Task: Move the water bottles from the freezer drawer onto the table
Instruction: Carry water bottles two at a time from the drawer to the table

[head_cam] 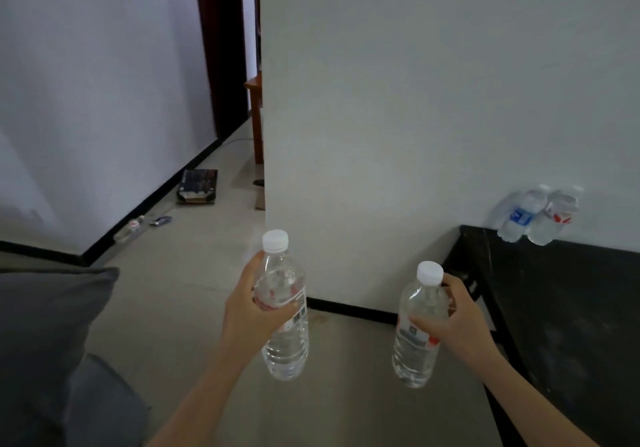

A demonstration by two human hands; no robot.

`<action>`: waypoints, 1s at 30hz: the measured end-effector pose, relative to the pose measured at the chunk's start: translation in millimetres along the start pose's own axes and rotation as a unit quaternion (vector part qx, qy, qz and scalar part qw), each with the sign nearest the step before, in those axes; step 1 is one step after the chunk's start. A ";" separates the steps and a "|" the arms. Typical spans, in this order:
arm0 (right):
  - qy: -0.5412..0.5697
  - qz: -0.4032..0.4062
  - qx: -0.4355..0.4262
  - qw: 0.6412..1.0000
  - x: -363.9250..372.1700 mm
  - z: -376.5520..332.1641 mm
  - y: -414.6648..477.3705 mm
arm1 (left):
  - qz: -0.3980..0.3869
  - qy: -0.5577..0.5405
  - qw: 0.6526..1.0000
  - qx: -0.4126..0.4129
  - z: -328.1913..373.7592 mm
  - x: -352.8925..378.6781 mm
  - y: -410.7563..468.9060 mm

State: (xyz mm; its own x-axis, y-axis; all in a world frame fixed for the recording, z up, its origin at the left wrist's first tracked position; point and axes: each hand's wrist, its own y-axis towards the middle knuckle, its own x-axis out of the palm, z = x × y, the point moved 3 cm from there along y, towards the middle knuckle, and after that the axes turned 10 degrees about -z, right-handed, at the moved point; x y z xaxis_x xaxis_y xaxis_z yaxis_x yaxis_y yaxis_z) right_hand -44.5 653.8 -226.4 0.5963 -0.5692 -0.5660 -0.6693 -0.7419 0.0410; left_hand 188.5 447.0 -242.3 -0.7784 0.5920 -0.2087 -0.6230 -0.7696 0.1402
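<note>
Bottles: four clear water bottles show, two held in the air and two on the table.
Left bottle (285, 311): upright, white cap, red-printed label with a barcode; it hangs over the pale floor, near the wall's corner.
Right bottle (419, 328): upright with a slight tilt, white cap, label with a red patch; it is over the floor, just left of the table's edge.
Left hand (251, 308): wrapped around the left bottle at its label, thumb toward the camera, fingers hidden behind it.
Right hand (453, 318): clasped on the right bottle's upper half, fingers curled across the label and shoulder.
Table (568, 308): black top at the right, set against the white wall (415, 100).
Blue bottle (519, 216): stands on the table's far edge by the wall, blue label.
Red bottle (554, 216): stands touching the blue bottle on its right, red and white label.
Floor (194, 290): pale tiles; a dark box (198, 186) lies by the left wall's black skirting.
Cushion (45, 342): grey, at the lower left.
</note>
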 end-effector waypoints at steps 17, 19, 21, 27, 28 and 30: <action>0.023 0.039 0.050 0.998 -62.7 65.8 153.8 | -0.019 0.029 0.999 -0.030 -11.2 102.4 171.0; 0.022 0.047 0.070 0.996 -69.7 77.4 160.1 | -0.044 0.027 0.998 -0.029 -17.6 118.6 189.9; 0.031 0.062 0.095 0.993 -78.1 88.2 169.6 | -0.067 0.029 0.997 -0.022 -22.4 136.7 215.9; 0.032 0.133 0.154 0.979 -116.3 120.2 202.6 | -0.159 0.011 0.987 0.005 -26.7 212.2 311.2; 0.029 0.140 0.157 0.977 -123.0 122.5 207.1 | -0.172 0.004 0.985 0.010 -24.6 224.2 325.9; 0.017 0.173 0.182 0.968 -141.8 129.5 218.0 | -0.208 -0.005 0.978 0.021 -17.9 256.5 359.8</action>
State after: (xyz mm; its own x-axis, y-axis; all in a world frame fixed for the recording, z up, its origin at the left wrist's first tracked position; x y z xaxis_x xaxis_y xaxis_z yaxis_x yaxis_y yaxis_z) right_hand -332.3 618.8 -243.8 0.3183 -0.7773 -0.5426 -0.9397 -0.3343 -0.0724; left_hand -233.9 317.6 -262.8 -0.4580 0.8543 -0.2458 -0.8881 -0.4518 0.0847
